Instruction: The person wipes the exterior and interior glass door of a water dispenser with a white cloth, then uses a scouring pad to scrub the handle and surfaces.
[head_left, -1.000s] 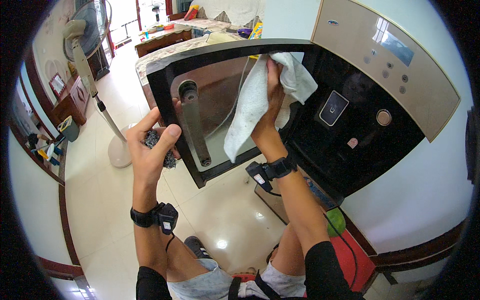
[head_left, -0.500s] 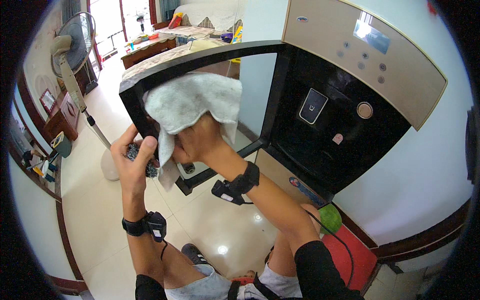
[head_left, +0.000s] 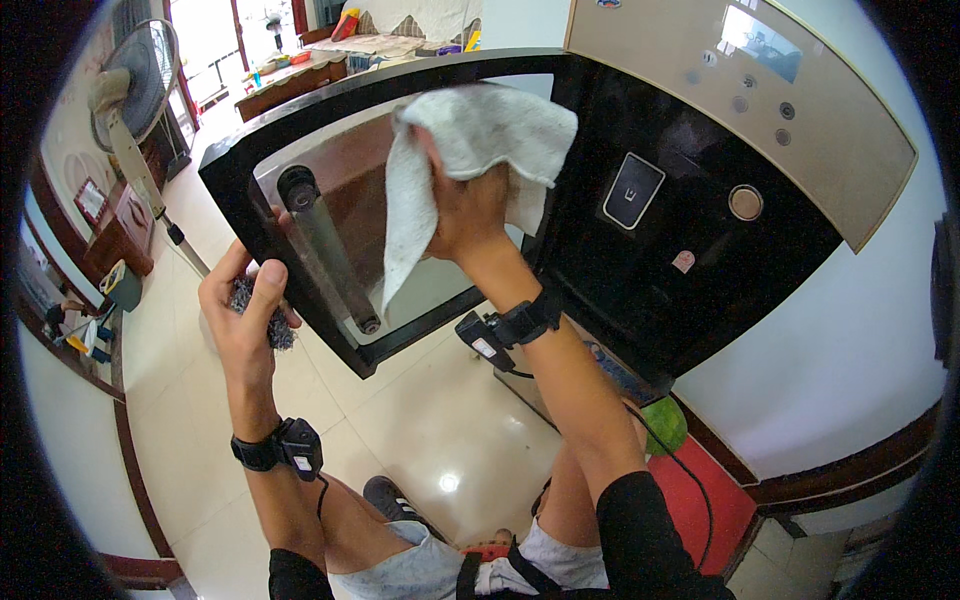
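Two hands: the left hand (head_left: pixel 243 318) grips one steel-wool pad (head_left: pixel 262 312); the right hand (head_left: pixel 470 215) presses one white cloth (head_left: pixel 470 150) on the glass. Two wristbands, one on each wrist: left (head_left: pixel 275 448), right (head_left: pixel 505 328). One black appliance door (head_left: pixel 300 150), hanging open, with one bar handle (head_left: pixel 328 252). One control panel (head_left: pixel 740 110) far right, with one small screen (head_left: pixel 758 42). One round knob (head_left: pixel 745 202) on the black front. One standing fan (head_left: pixel 125 85) far left. One green round fruit (head_left: pixel 664 424) and one red mat (head_left: pixel 700 500) near right. One shoe (head_left: pixel 390 498) near, on the floor.
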